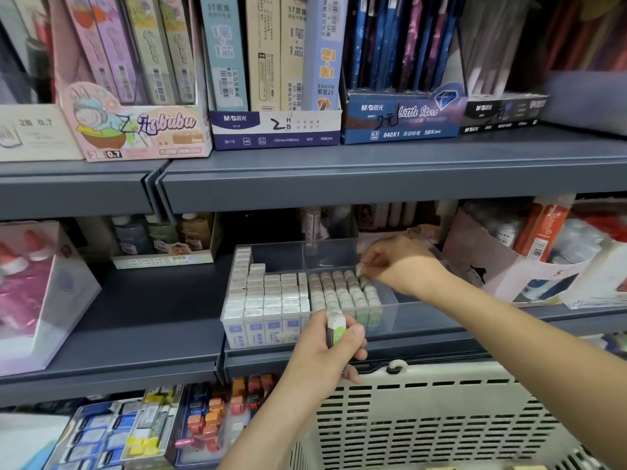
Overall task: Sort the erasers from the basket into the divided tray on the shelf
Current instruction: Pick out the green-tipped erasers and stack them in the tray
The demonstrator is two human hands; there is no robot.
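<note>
A clear plastic divided tray (pixel 390 320) sits on a grey metal shelf (pixel 135 317), with white erasers (pixel 268 293) filling its left section and green-sleeved erasers (pixel 339 293) its middle. The right hand (pixel 403 266) pinches one small eraser (pixel 360 269) at the middle section's back row. The left hand (pixel 325 357) grips a green-and-white eraser (pixel 335 325) in front of the tray, above a cream slotted plastic basket (pixel 441 418).

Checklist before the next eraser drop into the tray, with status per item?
1. Right hand pinches small white-topped eraser at the clear plastic divided tray: ok.
2. Free room beside the green-sleeved eraser rows in the middle compartment: ok.
3. Left hand grips green-sleeved spares: ok.
4. No green sleeves seen among blue-sleeved erasers in the left compartment: ok.
5. Stock remaining in beige slotted plastic basket: cannot tell.
</note>
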